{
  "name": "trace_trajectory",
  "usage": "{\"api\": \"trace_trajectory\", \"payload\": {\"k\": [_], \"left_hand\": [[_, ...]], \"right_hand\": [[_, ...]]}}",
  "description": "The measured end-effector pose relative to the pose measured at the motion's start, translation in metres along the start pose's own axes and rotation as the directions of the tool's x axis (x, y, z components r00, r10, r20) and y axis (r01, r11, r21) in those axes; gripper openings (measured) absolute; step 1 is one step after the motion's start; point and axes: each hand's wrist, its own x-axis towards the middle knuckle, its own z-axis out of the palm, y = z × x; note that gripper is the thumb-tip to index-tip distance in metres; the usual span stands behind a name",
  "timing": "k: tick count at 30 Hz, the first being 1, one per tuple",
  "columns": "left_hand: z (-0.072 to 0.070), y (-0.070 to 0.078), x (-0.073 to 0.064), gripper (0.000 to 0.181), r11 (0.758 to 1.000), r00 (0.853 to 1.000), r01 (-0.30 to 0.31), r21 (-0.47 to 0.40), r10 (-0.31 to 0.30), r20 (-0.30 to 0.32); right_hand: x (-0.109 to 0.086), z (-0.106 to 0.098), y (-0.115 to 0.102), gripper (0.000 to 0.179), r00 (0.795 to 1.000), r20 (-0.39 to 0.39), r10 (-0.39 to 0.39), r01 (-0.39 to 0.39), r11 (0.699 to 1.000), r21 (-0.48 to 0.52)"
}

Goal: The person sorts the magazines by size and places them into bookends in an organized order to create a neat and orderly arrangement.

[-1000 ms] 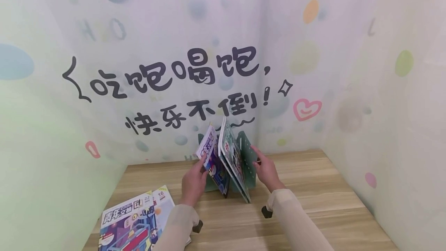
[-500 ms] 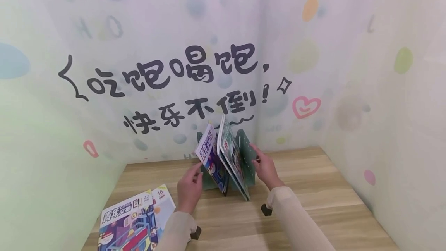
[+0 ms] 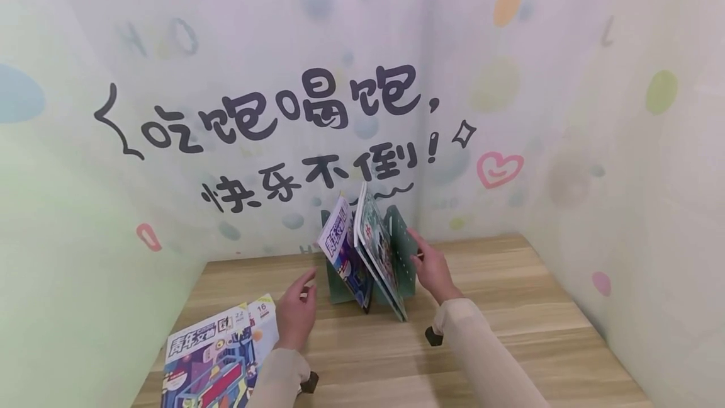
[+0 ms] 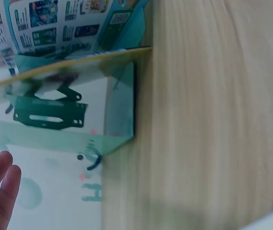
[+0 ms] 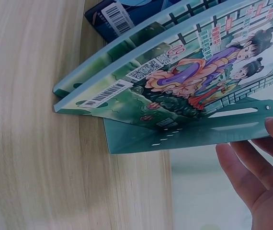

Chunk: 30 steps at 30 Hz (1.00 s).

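I'm watching the right hand [image 3: 437, 276] pinching the far green bookend [image 3: 405, 263] at its right side, leaning magazines [image 3: 374, 250] blocking the middle, the left hand [image 3: 297, 317] hanging loose leftward, more magazines [image 3: 212, 357] lying near left.

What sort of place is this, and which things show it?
Probably a desk nook or small booth: a wood-grain table stands against decorated, lettered walls, with magazines leaning in a green book rack.
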Motion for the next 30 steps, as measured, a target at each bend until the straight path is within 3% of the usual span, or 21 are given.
{"api": "trace_trajectory", "payload": {"k": [5, 10, 18, 30], "left_hand": [[-0.002, -0.007, -0.007, 0.034, 0.996, 0.996, 0.092, 0.019, -0.093, 0.012], [-0.004, -0.012, -0.013, 0.036, 0.983, 0.982, 0.184, 0.013, -0.184, 0.036], [-0.007, -0.019, -0.02, 0.042, 0.95, 0.942, 0.313, 0.002, -0.31, 0.125], [-0.02, -0.035, -0.026, 0.063, 0.912, 0.897, 0.408, -0.048, -0.391, 0.209]], "right_hand": [[0.0, -0.001, 0.001, 0.067, 1.0, -0.003, 0.004, -0.004, 1.0, 0.002], [-0.001, -0.001, -0.001, 0.067, 1.0, -0.005, 0.008, -0.008, 1.0, 0.012], [0.0, -0.002, -0.001, 0.067, 1.0, 0.003, 0.017, -0.017, 1.0, 0.013], [0.0, -0.004, -0.002, 0.068, 0.997, 0.041, 0.059, -0.06, 0.998, 0.026]]}}
